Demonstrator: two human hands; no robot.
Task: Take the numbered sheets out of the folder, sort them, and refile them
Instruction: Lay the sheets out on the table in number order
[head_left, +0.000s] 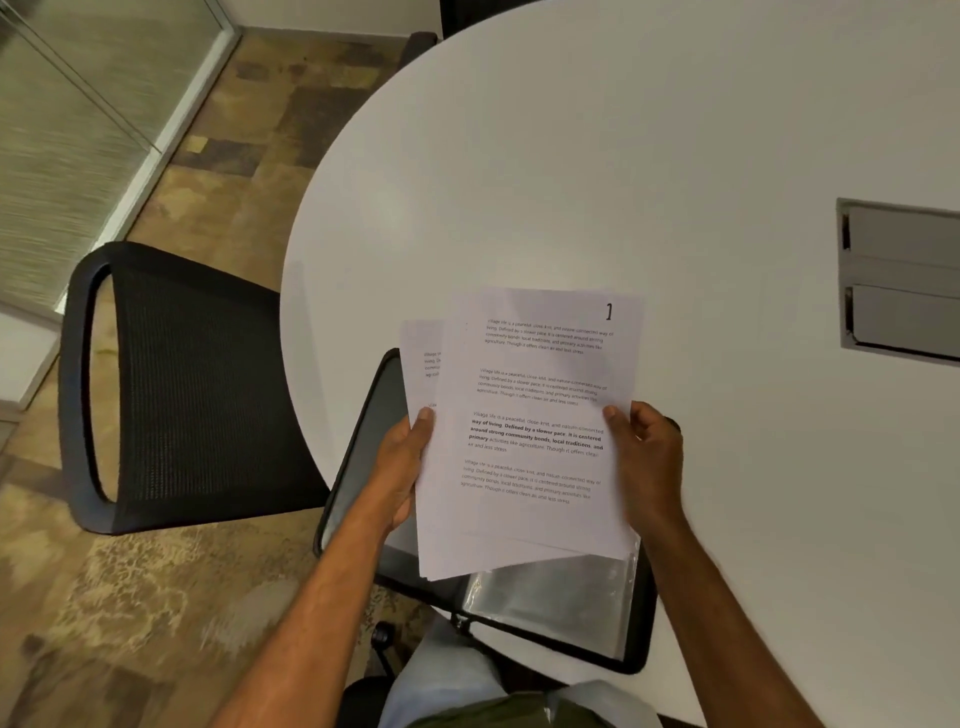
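Observation:
I hold a small stack of white printed sheets (530, 431) above the table's near edge. The top sheet shows the number 1 in its upper right corner. A second sheet (423, 364) sticks out behind it on the left. My left hand (402, 470) grips the stack's left edge with the thumb on top. My right hand (647, 460) grips the right edge the same way. Under the sheets lies the open black folder (636, 623) with clear plastic sleeves (550, 597), partly hidden by the paper.
The round white table (597, 182) has a grey cable hatch (901, 278) at the right. A black mesh chair (171, 384) stands to the left on patterned carpet. A glass partition (78, 130) runs along the far left.

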